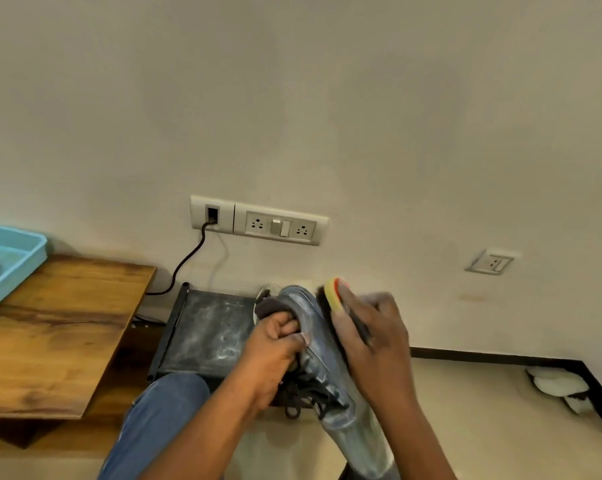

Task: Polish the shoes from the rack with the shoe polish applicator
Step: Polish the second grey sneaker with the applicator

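Matt grey cloth shoe, dusty dark rack top, glossy grained wooden table, smooth blue plastic tray

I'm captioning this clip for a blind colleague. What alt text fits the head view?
A person's left hand grips a grey shoe at its opening while the right hand holds a yellow shoe polish applicator against its side. Behind stand a dusty black rack, a wooden table bearing a blue tray, and wall sockets.
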